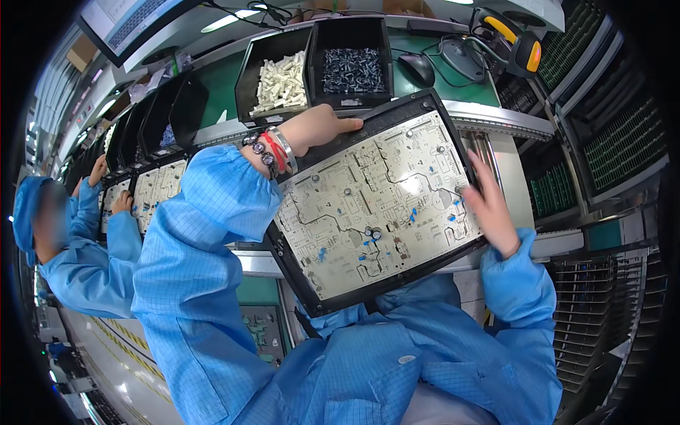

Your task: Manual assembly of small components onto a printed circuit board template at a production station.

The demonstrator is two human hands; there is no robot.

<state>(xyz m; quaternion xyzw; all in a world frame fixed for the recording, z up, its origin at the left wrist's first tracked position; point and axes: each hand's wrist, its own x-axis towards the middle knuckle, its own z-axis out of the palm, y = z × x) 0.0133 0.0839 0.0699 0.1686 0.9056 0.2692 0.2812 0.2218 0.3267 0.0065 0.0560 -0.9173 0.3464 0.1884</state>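
A black-framed circuit board carrier [282, 256] lies tilted in front of me. It bears pale circuit boards [333, 244] fitted with blue parts, dark round capacitors and black wire-like lines. My left hand [320, 129], with bracelets at its wrist, is closed on the carrier's far edge; its far fingers are partly hidden. At the right edge, my right hand [491, 207] has its fingers stretched out, the tips over the frame and board margin. The carrier's near edge is close to my blue smock.
Beyond the carrier stand black bins of white parts [282, 81] and dark parts [352, 71]. A mouse [416, 69] and a yellow-black scanner [511, 39] are at the back right. Slotted board racks [595, 319] stand right. Another person in blue [92, 262] works at left.
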